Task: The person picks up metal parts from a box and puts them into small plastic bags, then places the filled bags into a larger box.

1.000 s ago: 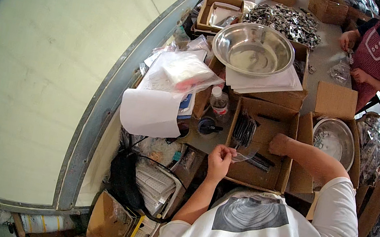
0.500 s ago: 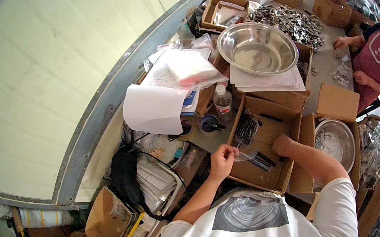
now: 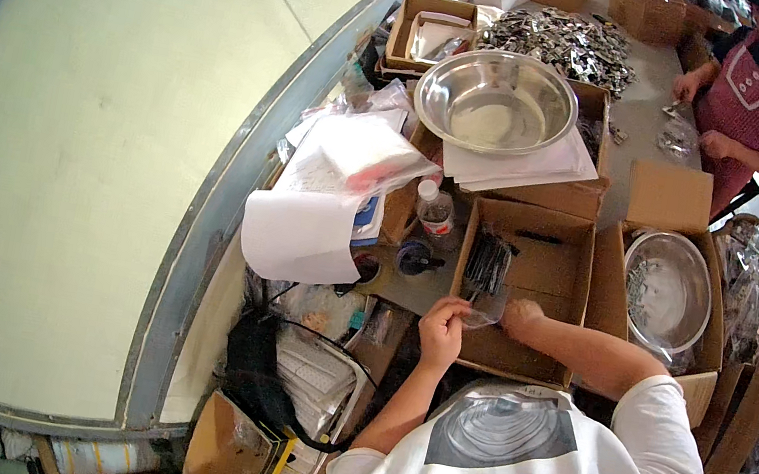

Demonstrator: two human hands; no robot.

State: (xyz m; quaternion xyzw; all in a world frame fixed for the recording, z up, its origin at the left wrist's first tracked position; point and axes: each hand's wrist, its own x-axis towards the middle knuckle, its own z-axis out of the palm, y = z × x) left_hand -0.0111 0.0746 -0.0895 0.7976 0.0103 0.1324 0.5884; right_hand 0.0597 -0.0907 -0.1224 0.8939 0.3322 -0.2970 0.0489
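Note:
My left hand (image 3: 442,329) pinches the edge of a small clear plastic bag (image 3: 487,309) over the near left corner of an open cardboard box (image 3: 539,369). Inside the box, my right hand (image 3: 521,319) is close beside the bag with its fingers curled; whatever lies in them is hidden. Thin black strip-like pieces (image 3: 489,261) are bunched against the box's left side, seemingly in clear plastic. One more dark piece (image 3: 539,237) rests by the far wall.
Right of the box, a metal bowl (image 3: 691,328) sits in another carton. A larger steel basin (image 3: 488,137) stands beyond, on papers. A bottle (image 3: 435,211) and papers (image 3: 299,233) are at left. Across the table, a person (image 3: 752,110) handles small items near a metal-parts heap (image 3: 560,46).
My right hand has moved left from the box's right side to beside the bag. The black strips seen near the bag no longer show there. My left hand still holds the bag.

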